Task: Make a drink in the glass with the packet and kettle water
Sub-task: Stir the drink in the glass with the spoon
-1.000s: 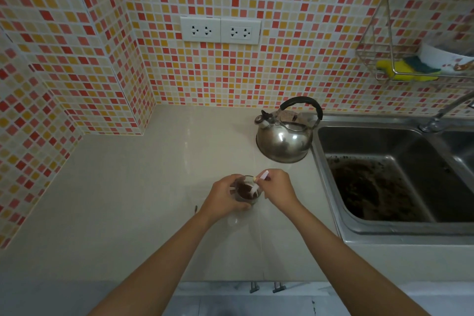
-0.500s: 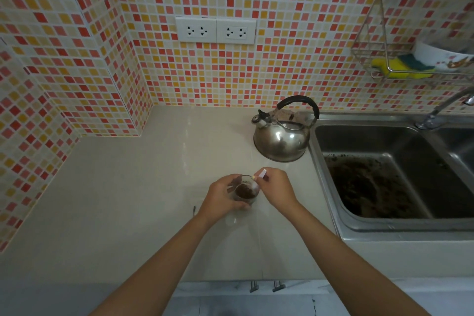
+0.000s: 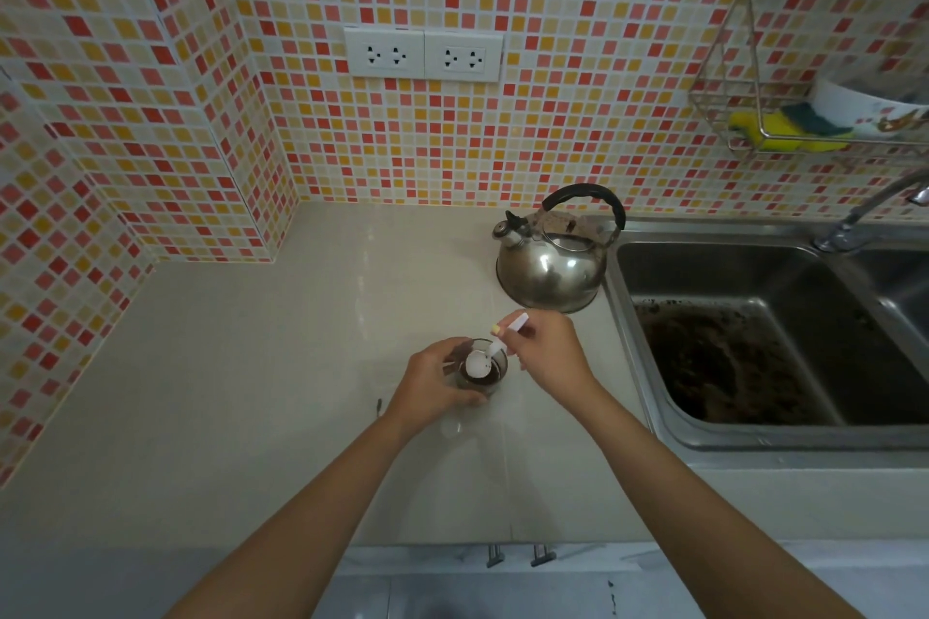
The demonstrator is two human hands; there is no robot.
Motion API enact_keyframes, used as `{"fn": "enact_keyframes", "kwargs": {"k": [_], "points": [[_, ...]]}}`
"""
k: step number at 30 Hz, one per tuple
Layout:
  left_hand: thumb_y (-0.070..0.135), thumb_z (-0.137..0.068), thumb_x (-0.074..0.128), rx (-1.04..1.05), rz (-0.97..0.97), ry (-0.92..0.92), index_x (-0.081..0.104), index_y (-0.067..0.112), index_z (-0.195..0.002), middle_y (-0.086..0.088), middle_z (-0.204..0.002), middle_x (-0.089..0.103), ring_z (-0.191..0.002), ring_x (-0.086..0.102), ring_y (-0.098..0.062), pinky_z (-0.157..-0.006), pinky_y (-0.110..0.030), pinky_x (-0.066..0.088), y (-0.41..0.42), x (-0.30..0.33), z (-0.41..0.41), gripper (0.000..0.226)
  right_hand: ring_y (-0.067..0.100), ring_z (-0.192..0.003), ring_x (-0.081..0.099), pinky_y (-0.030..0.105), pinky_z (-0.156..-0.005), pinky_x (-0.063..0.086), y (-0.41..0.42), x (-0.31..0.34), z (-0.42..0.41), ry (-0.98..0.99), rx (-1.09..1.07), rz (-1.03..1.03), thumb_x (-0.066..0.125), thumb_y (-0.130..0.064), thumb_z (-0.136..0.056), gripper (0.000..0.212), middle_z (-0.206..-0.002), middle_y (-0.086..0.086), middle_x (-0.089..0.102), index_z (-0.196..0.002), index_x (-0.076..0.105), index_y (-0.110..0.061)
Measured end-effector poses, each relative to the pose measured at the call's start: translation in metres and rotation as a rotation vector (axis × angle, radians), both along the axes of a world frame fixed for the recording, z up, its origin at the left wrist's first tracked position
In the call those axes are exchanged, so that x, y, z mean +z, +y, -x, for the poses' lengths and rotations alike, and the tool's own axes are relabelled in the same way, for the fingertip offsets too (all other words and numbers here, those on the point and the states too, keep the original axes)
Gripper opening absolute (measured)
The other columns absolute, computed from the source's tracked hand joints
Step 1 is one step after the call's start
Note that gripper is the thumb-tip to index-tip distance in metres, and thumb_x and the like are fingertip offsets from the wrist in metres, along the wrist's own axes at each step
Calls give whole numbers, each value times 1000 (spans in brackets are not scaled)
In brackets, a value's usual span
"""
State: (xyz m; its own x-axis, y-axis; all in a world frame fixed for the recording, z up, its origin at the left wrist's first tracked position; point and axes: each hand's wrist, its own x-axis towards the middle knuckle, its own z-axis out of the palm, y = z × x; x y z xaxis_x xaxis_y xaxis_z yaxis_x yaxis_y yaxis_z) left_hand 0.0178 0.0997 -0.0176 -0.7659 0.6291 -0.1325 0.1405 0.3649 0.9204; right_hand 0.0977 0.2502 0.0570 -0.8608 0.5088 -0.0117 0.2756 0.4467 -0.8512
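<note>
On the counter (image 3: 251, 367) just ahead of you, the head view — the only one you have — shows the glass (image 3: 481, 369) standing upright near the front edge, between your two hands. Your left hand (image 3: 436, 384) is curled round its left and near side, gripping it steady. Your right hand (image 3: 550, 349) sits just to the right of the rim, fingers pinched on the handle of a white spoon (image 3: 477, 363); the handle runs up and to the right from the glass, out past your fingertips, while the bowl hangs over the dark liquid inside, at or just above the surface — you cannot tell from here whether it is dipped in.

Dark drink already fills the lower part of the glass, so the job looks well along, most likely at the stirring stage. No packet can be made out anywhere in this view.

What the next move turns on is the spoon's slant against the rim: the long axis leans toward your right hand, so any circling has to pivot from there while the left hand keeps the glass from sliding or tipping.

Behind and to the right of the glass stands the steel kettle (image 3: 553, 261), spout pointing left, black handle arched over the top, well apart from both hands and nearer your right. Beside it, further right, is the sink (image 3: 648, 422).
</note>
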Motion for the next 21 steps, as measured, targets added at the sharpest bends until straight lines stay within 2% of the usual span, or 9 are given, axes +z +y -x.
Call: {"fn": "enact_keyframes", "kwargs": {"k": [3,5,7,10,12,14,16,18,21], "points": [[13,-47,92,-1,3,2,66,22,-116,6,-110,71,-102,66,-7,-95,-22,52,0,2,-1,74,15,-71,63,32,-67,51,-5,-4,1,-94,172,-126,65,-21,-83,10,-79,-1,72,-81,75,-19],[14,-48,93,-10,8,0,65,20,-119,3,-114,70,-105,66,-12,-97,-26,52,0,3,-1,77,18,-79,64,34,-72,52,-6,-12,3,-151,199,-178,65,-21,-83,12,-91,4,73,-88,75,-17],[14,-48,94,-3,29,3,63,18,-123,1,-118,68,-109,63,-14,-100,-26,50,0,5,-2,81,21,-79,65,32,-72,51,-4,-21,4,-172,100,-164,62,-18,-85,13,-88,7,73,-87,74,-13],[14,-49,93,11,47,-4,62,18,-123,1,-121,67,-112,61,-15,-102,-29,49,1,6,-3,80,25,-67,65,34,-66,51,-1,-30,5,-165,-82,7,63,-14,-86,16,-74,14,71,-75,72,-7],[14,-50,93,10,47,-7,64,20,-121,1,-119,68,-113,62,-17,-102,-31,50,1,6,-2,77,17,-56,61,29,-59,49,-5,-31,5,-144,-80,61,65,-14,-84,15,-65,7,68,-71,71,-12],[15,-49,93,8,57,-5,63,20,-121,1,-120,68,-113,61,-17,-102,-31,50,1,6,-2,78,9,-56,58,22,-56,46,-7,-33,5,-127,-56,3,63,-17,-86,15,-64,-1,64,-74,72,-14],[14,-50,93,10,63,-11,62,17,-124,-1,-123,67,-115,61,-18,-104,-31,49,1,7,-2,81,12,-59,58,23,-59,45,-5,-33,6,-141,-82,-62,58,-19,-89,22,-63,-2,62,-72,72,-14],[13,-50,93,15,67,-21,61,16,-125,-3,-124,66,-117,60,-18,-105,-34,48,1,7,-2,82,12,-54,55,27,-58,46,-5,-34,6,-163,-83,-41,57,-18,-90,27,-57,-4,60,-65,68,-17],[13,-50,93,14,70,-20,62,19,-124,-1,-122,67,-115,61,-19,-104,-35,50,1,7,-2,80,16,-59,60,33,-62,53,-9,-31,5,-153,-23,-3,62,-16,-87,15,-65,2,65,-75,72,-13]]}}
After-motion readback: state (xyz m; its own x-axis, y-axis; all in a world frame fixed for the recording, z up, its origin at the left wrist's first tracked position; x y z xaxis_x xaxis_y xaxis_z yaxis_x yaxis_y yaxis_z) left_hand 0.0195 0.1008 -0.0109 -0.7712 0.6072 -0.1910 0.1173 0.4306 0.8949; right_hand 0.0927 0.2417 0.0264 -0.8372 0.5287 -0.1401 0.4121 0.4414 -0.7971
